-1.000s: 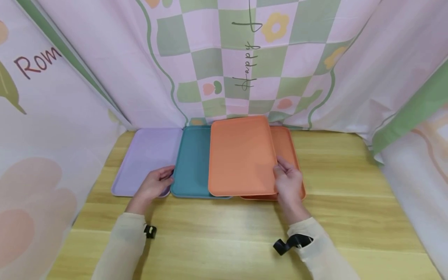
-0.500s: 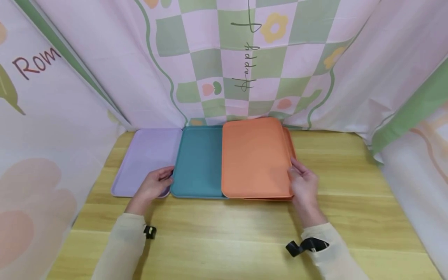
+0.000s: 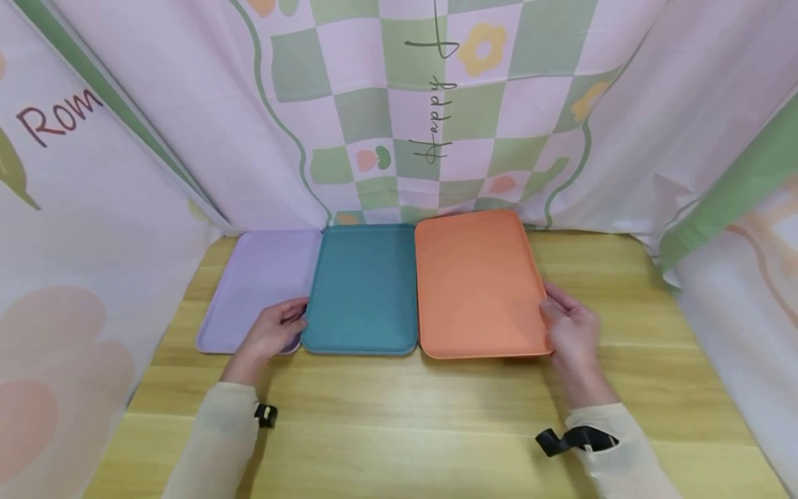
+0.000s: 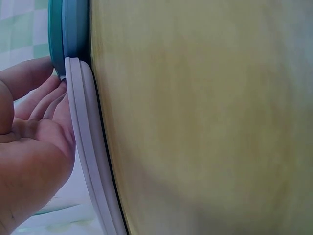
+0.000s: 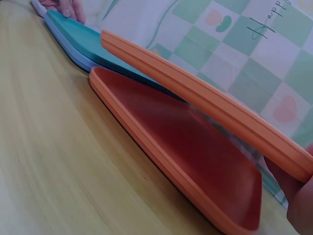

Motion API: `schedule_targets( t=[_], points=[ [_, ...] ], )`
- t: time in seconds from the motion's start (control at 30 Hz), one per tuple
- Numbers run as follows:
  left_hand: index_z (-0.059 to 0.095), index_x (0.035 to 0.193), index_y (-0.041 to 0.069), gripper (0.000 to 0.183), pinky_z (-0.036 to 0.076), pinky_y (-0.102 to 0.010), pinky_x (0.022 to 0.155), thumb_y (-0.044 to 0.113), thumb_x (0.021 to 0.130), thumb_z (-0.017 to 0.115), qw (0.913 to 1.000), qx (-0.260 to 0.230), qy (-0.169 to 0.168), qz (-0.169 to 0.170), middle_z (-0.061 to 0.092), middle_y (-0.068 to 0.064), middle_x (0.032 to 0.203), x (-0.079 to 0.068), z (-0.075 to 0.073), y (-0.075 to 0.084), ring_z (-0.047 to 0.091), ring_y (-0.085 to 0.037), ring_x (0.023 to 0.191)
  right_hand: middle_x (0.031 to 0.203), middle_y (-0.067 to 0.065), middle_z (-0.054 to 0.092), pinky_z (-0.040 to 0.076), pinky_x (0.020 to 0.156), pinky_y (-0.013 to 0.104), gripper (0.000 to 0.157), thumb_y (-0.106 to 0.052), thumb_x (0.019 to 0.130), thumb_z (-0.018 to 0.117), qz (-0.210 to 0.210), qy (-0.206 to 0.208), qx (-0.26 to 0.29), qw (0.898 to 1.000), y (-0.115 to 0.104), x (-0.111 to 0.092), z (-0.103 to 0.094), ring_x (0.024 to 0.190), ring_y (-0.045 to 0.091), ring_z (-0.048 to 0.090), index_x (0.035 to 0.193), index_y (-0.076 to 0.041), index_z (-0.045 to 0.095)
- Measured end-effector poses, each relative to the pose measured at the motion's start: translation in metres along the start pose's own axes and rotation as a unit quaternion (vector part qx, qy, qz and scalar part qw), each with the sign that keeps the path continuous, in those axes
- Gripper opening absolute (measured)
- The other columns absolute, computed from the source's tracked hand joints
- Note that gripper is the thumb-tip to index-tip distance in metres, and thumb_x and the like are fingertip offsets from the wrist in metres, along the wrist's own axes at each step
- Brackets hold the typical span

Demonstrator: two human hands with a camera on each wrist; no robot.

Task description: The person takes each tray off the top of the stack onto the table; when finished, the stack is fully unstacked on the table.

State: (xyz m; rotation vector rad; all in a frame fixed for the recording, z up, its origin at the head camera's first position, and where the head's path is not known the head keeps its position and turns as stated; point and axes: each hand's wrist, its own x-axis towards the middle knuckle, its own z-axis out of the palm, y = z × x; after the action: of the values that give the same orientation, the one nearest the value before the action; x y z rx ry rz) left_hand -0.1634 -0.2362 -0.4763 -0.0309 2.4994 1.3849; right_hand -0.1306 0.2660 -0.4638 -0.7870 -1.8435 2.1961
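My right hand (image 3: 575,331) grips the right edge of an orange tray (image 3: 483,284). In the right wrist view this tray hangs tilted over a second orange tray (image 5: 181,142), with a gap between them. From the head view the lower one is almost wholly hidden. To the left lies a teal tray (image 3: 364,287), stacked on a light blue tray (image 5: 73,52). My left hand (image 3: 271,333) has its thumb and fingers at the teal tray's left edge, over the corner of a purple tray (image 3: 268,277).
The trays stand in a row along the back of a wooden table (image 3: 374,423). Behind them hangs a checked, flowered curtain (image 3: 424,104), and more curtain (image 3: 93,229) closes off the left side. A black strap (image 3: 580,439) dangles from the right wrist.
My right hand has carried the orange tray rightward, off the teal tray and over the lower orange one. The whole teal tray now shows. My left hand has stayed at the teal edge.
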Motion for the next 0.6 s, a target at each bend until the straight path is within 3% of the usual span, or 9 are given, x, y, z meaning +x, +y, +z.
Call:
schedule_targets(
  t=[0.37,0.6],
  points=[
    [0.048,0.159,-0.002,0.051,0.043,-0.052,0.127,0.007,0.110,0.058,1.0000,-0.008,-0.002,0.000,0.050,-0.028,0.162,0.001,0.000,-0.002,0.048,-0.043,0.153,0.091,-0.021,0.080,0.062,0.069,0.016,0.046,-0.002,0.104,0.066,0.023,-0.005,0.024,0.999,-0.006,0.012,-0.035,0.084,-0.004,0.074,0.149,-0.011,0.066],
    [0.049,0.160,-0.001,0.051,0.043,-0.053,0.127,0.008,0.110,0.058,1.0000,-0.007,-0.003,-0.003,0.050,-0.027,0.163,0.002,-0.001,-0.002,0.047,-0.042,0.154,0.092,-0.018,0.081,0.064,0.065,0.021,0.034,-0.003,0.105,0.067,0.026,-0.029,0.056,0.998,-0.008,0.017,-0.063,0.082,-0.001,0.075,0.128,-0.024,0.081]
  ],
)
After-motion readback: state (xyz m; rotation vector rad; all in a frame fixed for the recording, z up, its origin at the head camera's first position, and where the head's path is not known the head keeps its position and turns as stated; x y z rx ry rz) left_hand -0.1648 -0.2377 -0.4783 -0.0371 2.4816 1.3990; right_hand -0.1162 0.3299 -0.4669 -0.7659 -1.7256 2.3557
